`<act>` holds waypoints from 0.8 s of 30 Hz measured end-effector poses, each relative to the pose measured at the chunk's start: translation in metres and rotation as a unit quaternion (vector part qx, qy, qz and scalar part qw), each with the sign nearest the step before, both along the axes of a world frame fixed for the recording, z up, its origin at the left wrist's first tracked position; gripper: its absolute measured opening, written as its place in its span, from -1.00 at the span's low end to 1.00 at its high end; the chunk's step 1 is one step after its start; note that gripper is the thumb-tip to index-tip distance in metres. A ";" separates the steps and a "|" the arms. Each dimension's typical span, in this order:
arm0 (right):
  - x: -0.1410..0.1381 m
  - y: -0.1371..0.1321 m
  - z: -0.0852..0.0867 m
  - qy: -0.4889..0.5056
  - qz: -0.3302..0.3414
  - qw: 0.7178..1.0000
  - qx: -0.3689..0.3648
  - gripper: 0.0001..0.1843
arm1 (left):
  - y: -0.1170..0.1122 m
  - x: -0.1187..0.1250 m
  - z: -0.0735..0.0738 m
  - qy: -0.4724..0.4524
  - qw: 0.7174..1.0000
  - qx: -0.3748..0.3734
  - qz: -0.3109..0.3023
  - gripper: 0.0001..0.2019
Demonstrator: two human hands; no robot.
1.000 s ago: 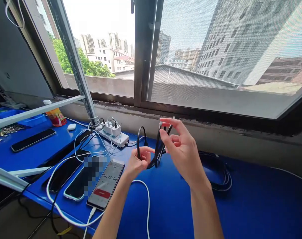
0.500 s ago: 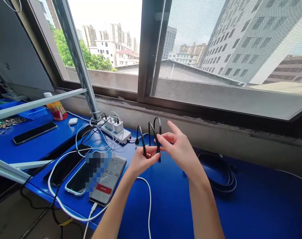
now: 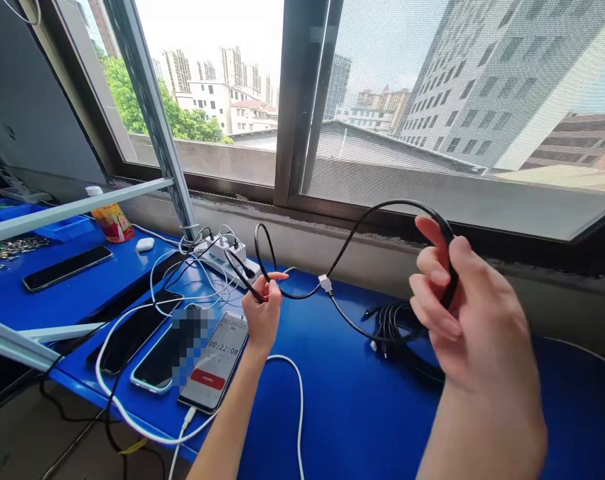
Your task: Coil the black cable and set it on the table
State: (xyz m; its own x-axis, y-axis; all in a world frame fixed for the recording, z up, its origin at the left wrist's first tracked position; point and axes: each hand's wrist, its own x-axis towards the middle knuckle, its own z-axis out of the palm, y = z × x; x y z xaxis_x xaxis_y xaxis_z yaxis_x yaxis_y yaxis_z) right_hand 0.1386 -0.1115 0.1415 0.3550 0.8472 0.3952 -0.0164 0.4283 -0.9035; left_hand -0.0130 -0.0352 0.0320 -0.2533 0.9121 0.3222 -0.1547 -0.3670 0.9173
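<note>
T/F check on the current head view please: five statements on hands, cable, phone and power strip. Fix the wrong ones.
1. The left hand grips black cable. True.
2. The right hand lies flat on the blue table. False: the right hand is raised above the blue table, fingers curled, with black cable between thumb and fingers.
3. The phone reading 00:22:08 has a white cable plugged into its near end. True.
4. The power strip has nothing plugged in. False: white adapters sit in it.
5. The orange-and-red pouch is left of the power strip. True.
</note>
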 end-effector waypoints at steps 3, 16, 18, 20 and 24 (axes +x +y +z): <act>0.007 -0.017 0.012 0.000 -0.002 1.000 -0.021 -0.59 | 0.002 0.001 -0.003 0.023 1.000 0.011 -0.004 -0.74; 0.001 -0.021 0.020 0.028 0.075 0.996 -0.044 -0.43 | -0.007 0.009 -0.007 0.146 0.982 0.071 -0.098 -0.65; -0.004 -0.020 0.019 -0.005 0.075 0.996 -0.041 -0.43 | -0.008 0.010 -0.008 0.157 0.978 0.077 -0.110 -0.59; -0.007 -0.019 0.014 -0.022 0.045 0.997 -0.051 -0.42 | -0.007 0.010 -0.009 0.161 0.977 0.079 -0.115 -0.51; -0.013 -0.014 0.004 -0.086 -0.138 0.984 -0.073 -0.42 | -0.002 0.010 -0.013 0.164 0.976 0.076 -0.119 -0.39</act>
